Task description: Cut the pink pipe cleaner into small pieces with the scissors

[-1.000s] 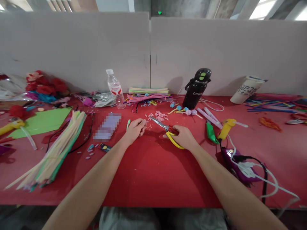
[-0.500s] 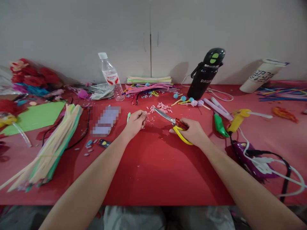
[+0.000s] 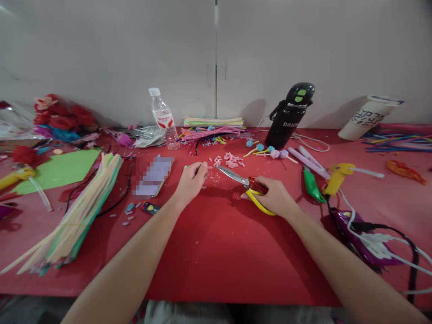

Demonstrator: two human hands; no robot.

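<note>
My left hand [image 3: 191, 182] is closed in a pinch above the red table; what lies between its fingertips is too small to make out. A bit of green shows behind its knuckles. My right hand [image 3: 277, 198] grips a pair of scissors [image 3: 233, 175] with red and yellow handles. Their blades look closed and point left, the tip near a pile of short pink fuzzy pieces [image 3: 232, 159]. Small pink scraps lie scattered between the left fingertips and the blades.
A pixelated phone [image 3: 153, 177] and a bundle of pipe cleaners [image 3: 79, 211] lie left. Behind stand a plastic bottle [image 3: 164, 119] and a black flask [image 3: 288, 117]. At right are a yellow glue gun [image 3: 337, 177], a purple power strip [image 3: 351, 238] with cables, and a white cup [image 3: 366, 117].
The view has tipped up a little, so the table things sit lower in the picture. Both hands keep nearly the same places, and the scissors stay in the right hand.
</note>
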